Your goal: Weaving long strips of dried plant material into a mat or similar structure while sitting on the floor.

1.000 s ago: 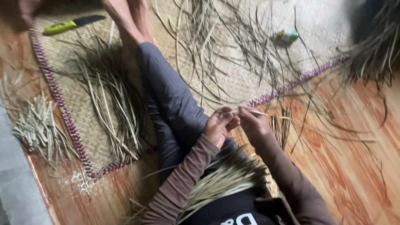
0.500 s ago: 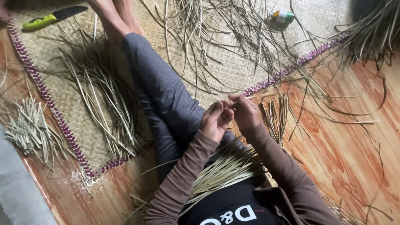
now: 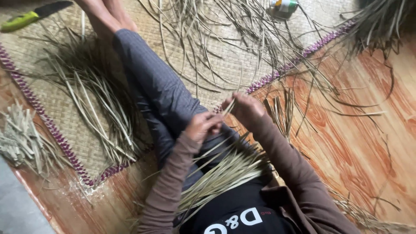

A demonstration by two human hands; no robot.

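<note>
Strips of dry palm leaf (image 3: 225, 173) lie bundled across the seated person's lap, nearest of all, fanning out to the left. Just beyond, over the grey trouser leg (image 3: 160, 91), the left hand (image 3: 201, 126) is curled with fingertips pinched on a thin strip (image 3: 228, 108), while the right hand (image 3: 246, 107) grips the same strip's far end beside it. Farther off, loose leaves (image 3: 99, 99) litter the woven mat (image 3: 65, 112), with a green-handled knife (image 3: 26, 15) far left and a small bottle (image 3: 284, 6) far right.
</note>
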